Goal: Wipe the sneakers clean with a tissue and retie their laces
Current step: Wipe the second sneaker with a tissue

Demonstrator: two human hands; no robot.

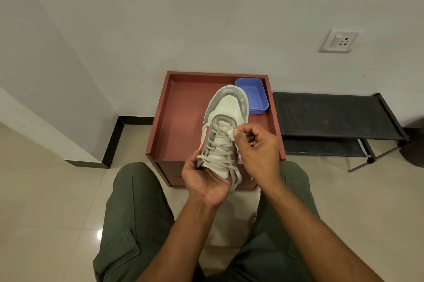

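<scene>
- My left hand point(205, 180) cups the sneaker point(223, 130) at its heel end, fingers curled round it, toe pointing away.
- My right hand point(258, 146) pinches a white tissue point(231, 133) against the upper laces point(218, 155).
- The sneaker is held above the red desk point(181, 121).
- A blue tub point(257, 93) sits at the desk's far right corner.
- A black rack point(332, 116) stands to the right.

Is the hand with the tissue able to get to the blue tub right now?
Probably yes. The blue tub sits open beyond the right hand, nothing between except the sneaker toe beside it. The fingers pinch the tissue, though.
</scene>
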